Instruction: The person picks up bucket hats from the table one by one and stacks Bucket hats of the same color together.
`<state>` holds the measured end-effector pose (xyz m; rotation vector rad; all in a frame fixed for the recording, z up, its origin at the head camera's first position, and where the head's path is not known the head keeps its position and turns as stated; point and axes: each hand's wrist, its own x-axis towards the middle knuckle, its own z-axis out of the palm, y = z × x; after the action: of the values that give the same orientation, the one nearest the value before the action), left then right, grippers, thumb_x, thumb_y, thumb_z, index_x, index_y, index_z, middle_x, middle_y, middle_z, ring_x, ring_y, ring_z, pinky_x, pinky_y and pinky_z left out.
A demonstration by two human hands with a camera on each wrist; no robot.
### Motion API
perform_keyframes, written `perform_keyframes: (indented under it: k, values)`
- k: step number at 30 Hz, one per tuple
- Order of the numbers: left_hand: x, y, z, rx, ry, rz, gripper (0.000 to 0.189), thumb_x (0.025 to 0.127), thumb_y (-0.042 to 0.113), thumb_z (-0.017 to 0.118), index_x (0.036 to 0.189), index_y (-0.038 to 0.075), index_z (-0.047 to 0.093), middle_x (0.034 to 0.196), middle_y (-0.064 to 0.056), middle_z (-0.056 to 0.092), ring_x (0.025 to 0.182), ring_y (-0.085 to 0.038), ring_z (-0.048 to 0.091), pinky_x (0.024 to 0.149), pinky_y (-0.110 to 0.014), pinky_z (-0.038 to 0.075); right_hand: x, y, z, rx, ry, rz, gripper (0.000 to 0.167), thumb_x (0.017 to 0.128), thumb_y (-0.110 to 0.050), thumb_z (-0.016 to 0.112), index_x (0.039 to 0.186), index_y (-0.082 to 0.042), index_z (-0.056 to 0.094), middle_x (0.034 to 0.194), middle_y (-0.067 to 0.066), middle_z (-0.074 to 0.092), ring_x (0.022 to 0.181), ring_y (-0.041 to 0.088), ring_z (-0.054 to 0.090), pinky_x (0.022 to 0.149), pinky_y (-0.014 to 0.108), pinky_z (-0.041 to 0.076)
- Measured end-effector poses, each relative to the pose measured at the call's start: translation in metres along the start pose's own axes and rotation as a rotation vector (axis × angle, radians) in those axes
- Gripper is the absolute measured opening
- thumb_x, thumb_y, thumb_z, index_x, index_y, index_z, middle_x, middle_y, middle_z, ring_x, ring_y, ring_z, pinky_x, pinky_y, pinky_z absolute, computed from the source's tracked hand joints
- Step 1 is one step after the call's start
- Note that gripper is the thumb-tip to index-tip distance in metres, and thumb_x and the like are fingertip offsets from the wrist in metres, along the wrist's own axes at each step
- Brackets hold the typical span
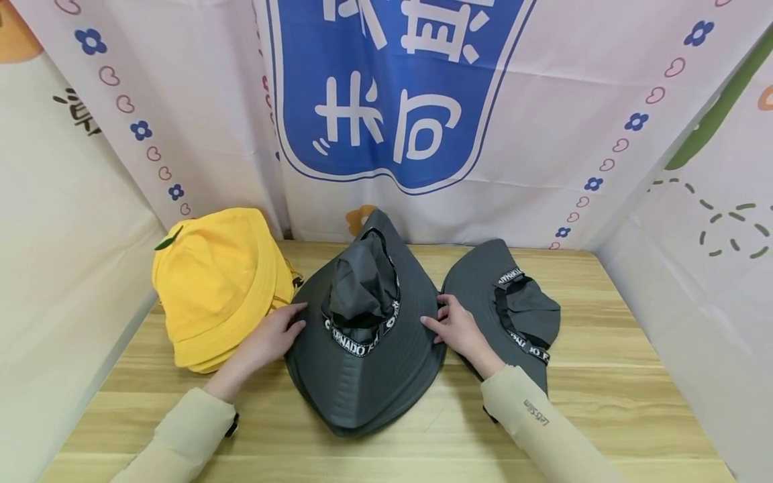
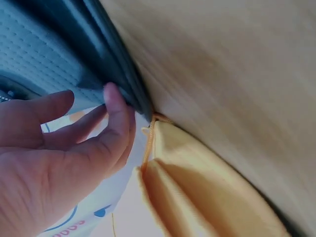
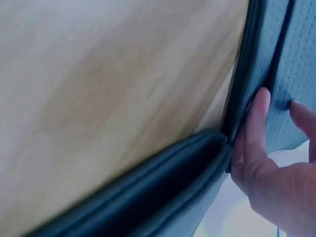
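A dark grey wide-brimmed hat (image 1: 356, 396) lies in the middle of the table, crown up, with a black-and-white lettered band. Layered brim edges below it show that it rests on at least one more grey hat. My left hand (image 1: 279, 331) pinches its left brim; in the left wrist view, the thumb is on the brim (image 2: 44, 54) and a fingertip at its edge. On the opposite side my right hand (image 1: 455, 327) pinches the right brim, with the thumb on top and fingers at the layered edge (image 3: 276, 59). Fingertips under the brim are partly hidden.
Yellow hats (image 1: 211, 282) are stacked at the left, with a green leaf tab and an orange cord. Another grey hat (image 1: 474, 288) lies folded at the right, touching or very near the middle brim. A printed cloth (image 1: 531, 134) hangs behind the wooden table (image 1: 604, 389).
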<state>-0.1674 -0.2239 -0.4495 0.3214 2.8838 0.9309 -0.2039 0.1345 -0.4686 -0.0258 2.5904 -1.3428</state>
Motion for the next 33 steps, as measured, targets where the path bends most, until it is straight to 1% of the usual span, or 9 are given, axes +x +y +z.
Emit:
perform_keyframes:
  k: [4,7,12,16,20,23,27,30,33]
  values:
    - [0.0,0.009,-0.005,-0.003,0.002,-0.01,0.047,0.105,0.019,0.049,0.141,-0.01,0.048,0.143,-0.033,0.049,0.136,-0.05,0.044,0.112,-0.061,0.036,0.0,-0.001,0.001,-0.054,0.016,-0.015,0.064,0.093,-0.026,0.071,0.144,-0.001,0.041,0.102,0.014,0.057,0.058,0.012,0.065,0.058,0.028,0.058]
    - [0.001,0.02,-0.009,-0.037,0.03,-0.004,0.052,0.106,0.028,0.046,0.145,-0.008,0.045,0.148,-0.032,0.046,0.139,-0.048,0.041,0.115,-0.061,0.033,-0.001,-0.002,0.001,-0.082,0.026,-0.024,0.064,0.093,-0.026,0.072,0.144,-0.001,0.042,0.103,0.014,0.059,0.056,0.011,0.065,0.058,0.027,0.057]
    - [0.002,0.053,-0.016,-0.1,0.111,0.034,0.064,0.106,0.045,0.042,0.154,0.003,0.035,0.156,-0.023,0.039,0.145,-0.041,0.036,0.119,-0.057,0.029,-0.002,-0.004,0.002,-0.098,0.021,-0.024,0.066,0.093,-0.025,0.072,0.145,0.0,0.04,0.104,0.015,0.059,0.056,0.011,0.064,0.058,0.028,0.057]
    - [0.001,0.085,-0.016,-0.1,0.172,0.111,0.079,0.099,0.054,0.054,0.158,0.009,0.026,0.161,-0.018,0.033,0.148,-0.036,0.034,0.119,-0.056,0.03,-0.002,-0.005,0.002,-0.093,0.012,-0.024,0.068,0.093,-0.024,0.072,0.147,0.0,0.039,0.106,0.016,0.058,0.058,0.013,0.064,0.058,0.028,0.057]
    - [0.006,0.106,-0.009,-0.058,0.214,0.156,0.102,0.086,0.059,0.07,0.161,0.015,0.017,0.164,-0.014,0.025,0.15,-0.032,0.03,0.118,-0.056,0.032,-0.002,-0.005,0.0,-0.1,0.009,-0.027,0.068,0.093,-0.024,0.072,0.147,0.0,0.039,0.11,0.018,0.058,0.059,0.013,0.064,0.058,0.028,0.057]
    - [0.012,0.114,-0.004,-0.039,0.244,0.162,0.11,0.082,0.058,0.074,0.162,0.019,0.011,0.166,-0.012,0.02,0.151,-0.031,0.028,0.118,-0.055,0.034,-0.001,-0.004,-0.002,-0.108,-0.004,-0.035,0.068,0.093,-0.024,0.072,0.147,-0.001,0.039,0.113,0.017,0.058,0.06,0.013,0.064,0.059,0.028,0.056]
    - [0.018,0.117,0.001,-0.043,0.262,0.168,0.109,0.084,0.054,0.075,0.162,0.019,0.006,0.166,-0.012,0.017,0.15,-0.033,0.028,0.117,-0.055,0.034,-0.002,-0.001,-0.007,-0.068,-0.029,-0.057,0.065,0.094,-0.024,0.07,0.148,-0.003,0.04,0.117,0.017,0.059,0.066,0.013,0.066,0.062,0.029,0.058]
    - [0.02,0.118,0.003,-0.048,0.268,0.178,0.107,0.086,0.051,0.074,0.162,0.017,0.007,0.166,-0.013,0.017,0.15,-0.034,0.029,0.117,-0.056,0.034,-0.003,-0.001,-0.013,-0.031,-0.014,-0.105,0.057,0.096,-0.021,0.067,0.145,-0.001,0.044,0.114,0.017,0.062,0.071,0.016,0.068,0.063,0.031,0.059]
    - [0.021,0.119,0.005,-0.042,0.275,0.18,0.103,0.087,0.051,0.073,0.161,0.017,0.009,0.164,-0.014,0.02,0.147,-0.035,0.032,0.117,-0.056,0.035,-0.004,0.0,-0.023,-0.019,0.04,-0.16,0.045,0.099,-0.018,0.063,0.138,0.001,0.05,0.109,0.016,0.065,0.073,0.019,0.069,0.061,0.029,0.058]
